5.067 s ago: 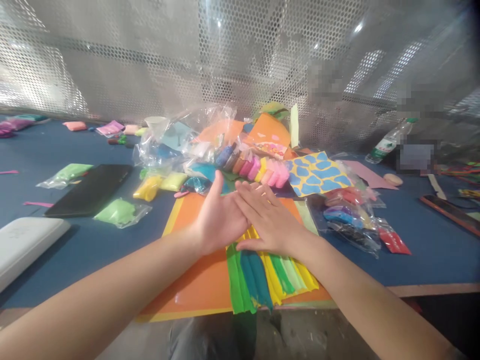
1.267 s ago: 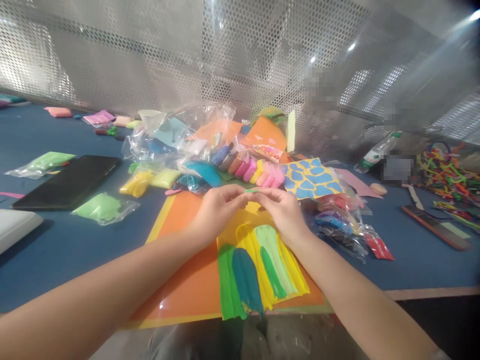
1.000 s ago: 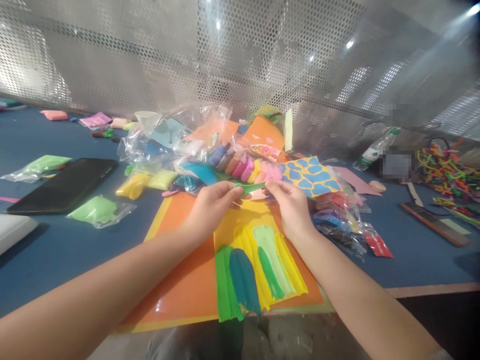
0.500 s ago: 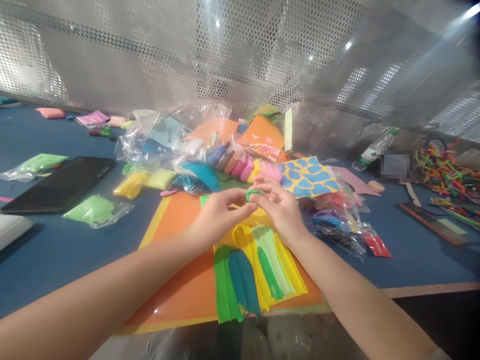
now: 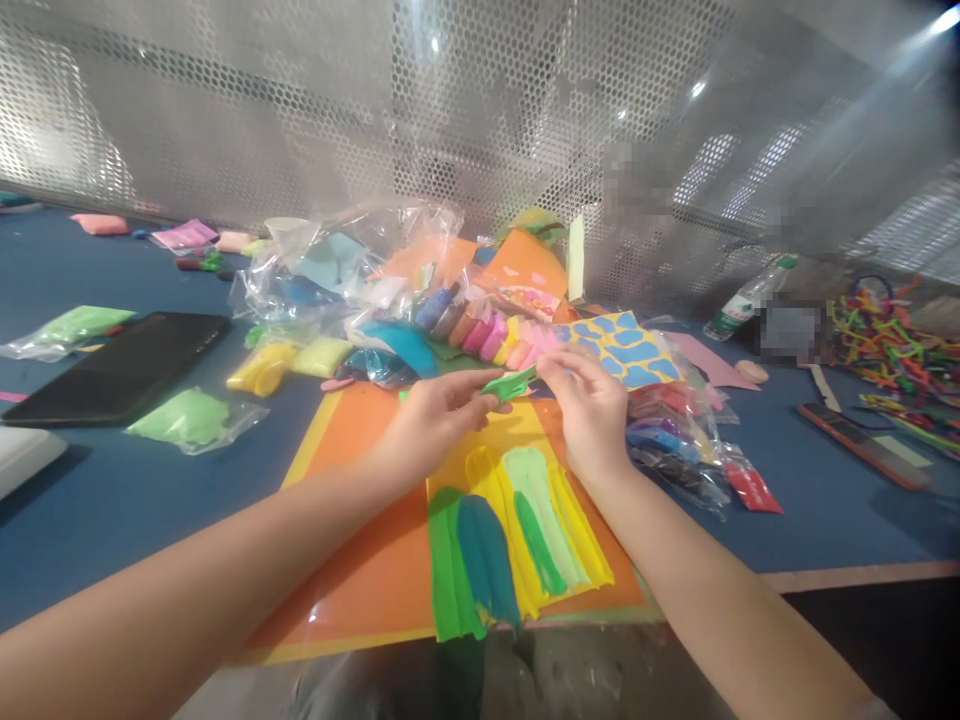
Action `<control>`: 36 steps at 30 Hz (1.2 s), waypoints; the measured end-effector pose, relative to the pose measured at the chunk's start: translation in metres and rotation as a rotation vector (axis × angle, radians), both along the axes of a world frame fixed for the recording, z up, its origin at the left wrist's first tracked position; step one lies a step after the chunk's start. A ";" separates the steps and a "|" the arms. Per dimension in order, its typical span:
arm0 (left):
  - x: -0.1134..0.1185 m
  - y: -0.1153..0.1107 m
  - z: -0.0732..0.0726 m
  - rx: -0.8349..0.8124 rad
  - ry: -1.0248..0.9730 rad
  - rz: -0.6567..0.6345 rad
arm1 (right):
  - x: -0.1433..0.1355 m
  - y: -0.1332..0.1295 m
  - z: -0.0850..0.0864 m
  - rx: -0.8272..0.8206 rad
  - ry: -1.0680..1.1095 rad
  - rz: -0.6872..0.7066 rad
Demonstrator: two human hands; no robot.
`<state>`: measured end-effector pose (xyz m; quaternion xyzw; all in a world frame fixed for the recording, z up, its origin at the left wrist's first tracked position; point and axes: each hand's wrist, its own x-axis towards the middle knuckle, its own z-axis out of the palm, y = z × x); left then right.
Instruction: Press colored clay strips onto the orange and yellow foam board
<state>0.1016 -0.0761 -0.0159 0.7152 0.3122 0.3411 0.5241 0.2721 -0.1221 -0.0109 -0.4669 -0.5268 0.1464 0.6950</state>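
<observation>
Between my two hands a piece of green modelling clay point(image 5: 510, 386) is stretched out above the orange sheet point(image 5: 352, 530). My left hand point(image 5: 439, 415) is closed on its left end with thumb and fingers. With a pinch, my right hand point(image 5: 585, 400) grips the thin right end. Below them lies a yellow sheet bearing flattened strips of clay: a green strip point(image 5: 454, 570), a dark blue strip point(image 5: 487, 555), a pale green strip point(image 5: 536, 480) and yellow strips point(image 5: 577, 520).
Clear bags point(image 5: 330, 270) and a row of coloured clay packs point(image 5: 472, 330) lie behind my hands. A blue-patterned yellow sheet point(image 5: 622, 350), a bottle point(image 5: 750, 300) and pipe cleaners point(image 5: 892, 340) are to the right. On the left are a black tablet point(image 5: 120, 370) and bagged green clay point(image 5: 184, 420).
My right hand has moved right and away from my left hand. The green clay, a small folded lump before, is now drawn out longer between them.
</observation>
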 end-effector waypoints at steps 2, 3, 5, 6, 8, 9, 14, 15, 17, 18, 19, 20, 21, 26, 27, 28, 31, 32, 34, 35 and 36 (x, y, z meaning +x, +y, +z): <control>0.000 0.002 0.000 -0.034 -0.022 0.045 | 0.000 -0.001 0.000 0.004 -0.008 0.105; 0.000 0.002 0.001 -0.040 -0.022 0.070 | 0.000 -0.001 0.000 -0.028 -0.028 0.166; 0.000 0.001 0.002 -0.029 -0.013 0.092 | -0.002 0.000 -0.003 -0.140 -0.058 0.256; 0.000 0.000 0.003 -0.019 -0.015 0.084 | -0.002 0.002 -0.005 -0.200 -0.061 0.278; 0.000 -0.002 0.004 -0.016 -0.039 0.032 | -0.004 0.004 -0.008 -0.278 -0.050 0.276; 0.000 -0.003 0.005 -0.029 -0.056 -0.003 | -0.004 0.005 -0.008 -0.291 -0.047 0.259; 0.002 -0.004 0.004 -0.022 -0.021 0.019 | -0.006 0.000 -0.004 -0.215 -0.189 0.183; 0.002 -0.003 0.004 0.000 -0.004 0.054 | -0.007 -0.001 -0.003 -0.207 -0.230 0.185; 0.001 -0.002 0.004 0.021 0.010 0.084 | -0.008 -0.002 -0.002 -0.213 -0.245 0.182; 0.000 -0.001 0.003 0.019 0.008 0.078 | -0.008 -0.001 -0.002 -0.223 -0.215 0.170; 0.000 -0.001 0.003 0.012 0.003 0.066 | -0.008 0.000 -0.002 -0.236 -0.168 0.151; -0.001 0.000 0.003 -0.001 -0.001 0.054 | -0.007 0.001 -0.002 -0.243 -0.114 0.124; -0.001 0.000 0.003 -0.022 -0.005 0.047 | -0.006 0.002 -0.003 -0.243 -0.059 0.094; -0.001 0.000 0.004 -0.187 -0.034 0.061 | 0.001 0.006 -0.003 -0.138 0.115 0.023; -0.001 -0.001 0.004 -0.209 -0.049 0.049 | 0.002 0.006 -0.003 -0.124 0.123 0.060; -0.001 -0.002 0.005 -0.226 -0.065 0.020 | 0.002 0.005 -0.002 -0.125 0.124 0.113; -0.001 -0.005 0.007 -0.283 -0.117 -0.110 | 0.000 0.004 -0.002 -0.238 0.086 0.309; 0.000 -0.007 0.008 -0.304 -0.134 -0.141 | 0.000 0.003 -0.003 -0.284 0.060 0.362; 0.000 -0.009 0.009 -0.326 -0.155 -0.148 | -0.003 0.001 -0.004 -0.330 -0.002 0.429; 0.001 -0.009 0.008 -0.323 -0.159 -0.130 | -0.004 0.000 -0.005 -0.325 -0.030 0.441; 0.001 -0.009 0.008 -0.315 -0.155 -0.112 | -0.005 0.000 -0.006 -0.306 -0.047 0.440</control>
